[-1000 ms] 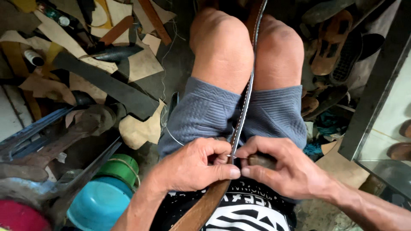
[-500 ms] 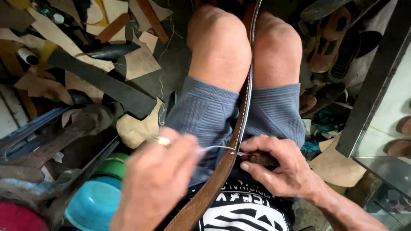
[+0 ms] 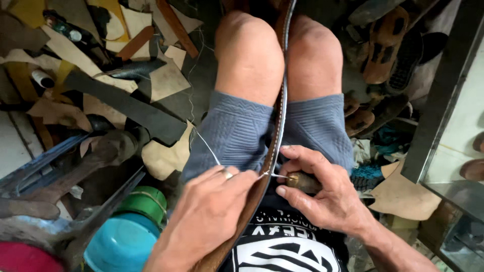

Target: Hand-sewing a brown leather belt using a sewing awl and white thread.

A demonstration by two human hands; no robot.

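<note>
Brown leather, a long belt strap (image 3: pixel 275 146), runs edge-up between the person's knees and down across the lap, and both hands work it at the near end. The left hand (image 3: pixel 209 216) has its fingers pressed together, pinching a pale thread (image 3: pixel 212 151) that runs taut from the strap's edge up and to the left. The right hand (image 3: pixel 327 194) is closed around the wooden handle of an awl (image 3: pixel 302 181), whose thin metal tip points into the strap's right side, touching it. By the look of it, 1 stitch is being drawn tight; the next move would call for a firm pull on the thread while the strap stays clamped by the knees. Just left of the lap sit a turquoise bowl (image 3: pixel 118 249) and a green tub (image 3: pixel 143 204). Farther off, leather scraps (image 3: pixel 161 156) cover the floor, and worn sandals (image 3: pixel 380 55) lie well apart at the upper right.
</note>
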